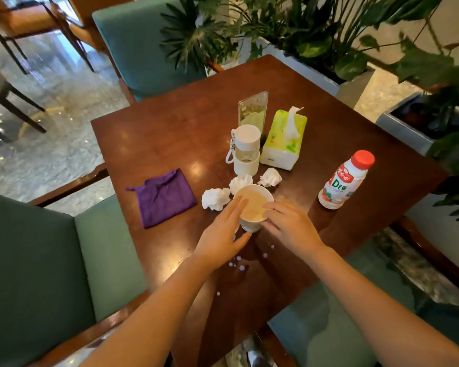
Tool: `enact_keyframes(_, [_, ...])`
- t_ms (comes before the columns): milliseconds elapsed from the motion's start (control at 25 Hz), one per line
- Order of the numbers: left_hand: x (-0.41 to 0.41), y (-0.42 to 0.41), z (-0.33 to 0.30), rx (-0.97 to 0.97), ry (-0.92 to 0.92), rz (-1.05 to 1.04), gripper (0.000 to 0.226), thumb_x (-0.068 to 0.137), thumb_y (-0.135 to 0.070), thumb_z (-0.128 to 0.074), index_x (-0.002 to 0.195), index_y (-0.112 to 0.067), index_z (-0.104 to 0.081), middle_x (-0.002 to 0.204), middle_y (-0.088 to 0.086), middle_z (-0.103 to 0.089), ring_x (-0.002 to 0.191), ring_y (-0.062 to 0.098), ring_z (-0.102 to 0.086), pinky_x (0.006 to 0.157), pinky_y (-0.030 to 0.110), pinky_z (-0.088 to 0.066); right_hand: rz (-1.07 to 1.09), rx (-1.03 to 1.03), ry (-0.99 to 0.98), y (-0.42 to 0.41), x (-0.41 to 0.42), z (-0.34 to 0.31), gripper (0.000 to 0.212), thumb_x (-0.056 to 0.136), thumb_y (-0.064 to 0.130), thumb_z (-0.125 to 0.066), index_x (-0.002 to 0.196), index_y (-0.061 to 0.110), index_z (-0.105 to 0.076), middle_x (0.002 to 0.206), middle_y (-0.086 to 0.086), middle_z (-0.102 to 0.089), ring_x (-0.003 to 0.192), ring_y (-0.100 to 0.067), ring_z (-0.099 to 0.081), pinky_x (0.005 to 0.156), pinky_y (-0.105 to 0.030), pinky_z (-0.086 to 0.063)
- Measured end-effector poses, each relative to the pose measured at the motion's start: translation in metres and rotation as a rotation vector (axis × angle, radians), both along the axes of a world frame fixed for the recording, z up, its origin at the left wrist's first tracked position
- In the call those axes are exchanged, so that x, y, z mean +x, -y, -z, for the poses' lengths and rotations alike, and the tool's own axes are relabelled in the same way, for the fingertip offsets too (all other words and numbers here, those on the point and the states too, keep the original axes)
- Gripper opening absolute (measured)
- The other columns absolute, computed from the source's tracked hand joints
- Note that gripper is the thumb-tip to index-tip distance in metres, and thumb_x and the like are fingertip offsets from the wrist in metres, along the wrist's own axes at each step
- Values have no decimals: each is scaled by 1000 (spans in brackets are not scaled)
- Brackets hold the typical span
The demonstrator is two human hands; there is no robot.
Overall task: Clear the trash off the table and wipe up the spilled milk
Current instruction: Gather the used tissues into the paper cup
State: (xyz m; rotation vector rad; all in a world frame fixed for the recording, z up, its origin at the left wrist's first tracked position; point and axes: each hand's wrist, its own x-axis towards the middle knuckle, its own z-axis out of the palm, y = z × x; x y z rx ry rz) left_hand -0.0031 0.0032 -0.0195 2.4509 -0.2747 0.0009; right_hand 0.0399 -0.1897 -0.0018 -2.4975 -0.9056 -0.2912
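Observation:
A white paper cup stands upright near the middle of the brown wooden table. My left hand touches its left side with fingers stretched along the rim. My right hand curls against its right side. Three crumpled white tissues lie just behind the cup: one at the left, one in the middle, one at the right. Small white milk drops dot the table near its front edge. A folded purple cloth lies left of the cup.
A milk bottle with a red cap stands at the right. Behind the cup are a white and clear portable blender, a green tissue pack and a clear sign stand. Teal chairs and planters surround the table.

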Motion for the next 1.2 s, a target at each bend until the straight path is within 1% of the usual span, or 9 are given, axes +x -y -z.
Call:
enact_keyframes(120, [-15, -5, -7, -391, -8, -205, 89, 82, -26, -70, 144, -47, -9, 147, -37, -21, 130, -18, -25, 95, 2, -34, -52, 123, -12, -18, -3, -10, 13, 69, 7, -80, 77, 6, -70, 93, -9, -71, 88, -26, -66, 82, -21, -44])
enact_keyframes(240, [-24, -16, -14, -581, -36, -337, 79, 72, -34, -75, 138, -42, -34, 133, -22, -50, 123, 2, -48, 103, 28, -44, -119, 193, -95, -39, -7, -20, 12, 71, 7, -78, 80, 6, -71, 99, -8, -71, 92, -26, -66, 83, -29, -50])
enact_keyframes(320, [-27, -30, -15, -585, -10, -419, 76, 63, -37, -78, 131, -28, -45, 127, -11, -54, 121, 12, -51, 102, 40, -45, -155, 236, -146, -53, -8, -27, 13, 71, 6, -78, 81, 7, -72, 102, -8, -71, 93, -23, -66, 83, -28, -50])
enact_keyframes(440, [-32, -50, -17, -631, -5, -468, 77, 58, -43, -81, 126, -36, -46, 125, -13, -52, 119, 8, -51, 94, 29, -49, -165, 323, -266, -71, -9, -34, 13, 73, 4, -77, 85, 8, -73, 108, -7, -69, 97, -19, -64, 87, -29, -50])
enact_keyframes(560, [-35, -63, -14, -713, -61, -487, 73, 61, -33, -84, 120, -50, -45, 117, -32, -55, 113, -5, -53, 83, 13, -48, -186, 388, -389, -85, -8, -34, 23, 78, 9, -73, 100, 13, -71, 115, 0, -66, 107, -9, -59, 94, -23, -47])
enact_keyframes(720, [-38, -77, -1, -757, -57, -649, 72, 67, -10, -84, 117, -45, -44, 113, -29, -55, 105, -17, -50, 77, 5, -46, 43, 548, -516, -91, 19, -20, 33, 83, 12, -68, 114, 23, -63, 111, 5, -63, 103, -7, -60, 82, -9, -47])
enact_keyframes(840, [-31, -82, 2, -759, -43, -707, 76, 68, -7, -82, 124, -36, -38, 119, -20, -49, 104, -21, -48, 76, 3, -44, 205, 175, -474, -96, 46, 15, 38, 84, 15, -66, 121, 14, -58, 124, -9, -58, 115, -24, -53, 91, -30, -44])
enact_keyframes(960, [-22, -84, 1, -756, -17, -718, 77, 69, -6, -81, 123, -39, -38, 120, -23, -48, 106, -21, -47, 77, 3, -44, 93, -185, -351, -116, 54, 44, 54, 86, 19, -63, 136, 21, -43, 145, -16, -37, 132, -32, -34, 96, -42, -42])
enact_keyframes(1200, [-27, -96, 9, -743, -40, -737, 80, 69, -10, -82, 132, -33, -37, 123, -22, -49, 110, -15, -49, 76, 4, -45, -15, -424, -231, -134, 59, 80, 42, 88, 7, -56, 129, 12, -46, 142, -15, -39, 127, -32, -38, 83, -37, -48])
